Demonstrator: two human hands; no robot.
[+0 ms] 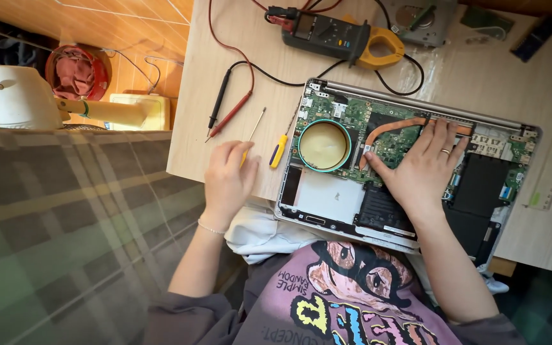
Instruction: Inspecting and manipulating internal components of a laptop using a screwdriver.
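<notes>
Left hand point(228, 179): seen at the left of the opened laptop; the grip is curled together around the yellow handle of a thin screwdriver point(252, 133), whose metal shaft points away over the tabletop point(206, 76).
Right hand point(420, 169): laid flat on the green circuit board point(352, 118) inside the laptop point(480, 185); the fingers are spread apart and nothing is clamped. A ring is worn on one finger, and the fingertips lie by the copper pipe point(394, 126).
Laptop: set at the near edge of the tabletop, bottom cover off, black battery at its right.
Round dish point(324, 145): teal-rimmed, pale inside, placed on the left part of the board.
Second screwdriver point(280, 147): yellow and blue handle, lying between the left hand and the laptop.
Test probes point(228, 105): one black, one red, lying far left on the tabletop.
Meter point(337, 35): dark body with a yellow clamp, at the far edge.
White label point(327, 195): a plain rectangle at the laptop's near left.
</notes>
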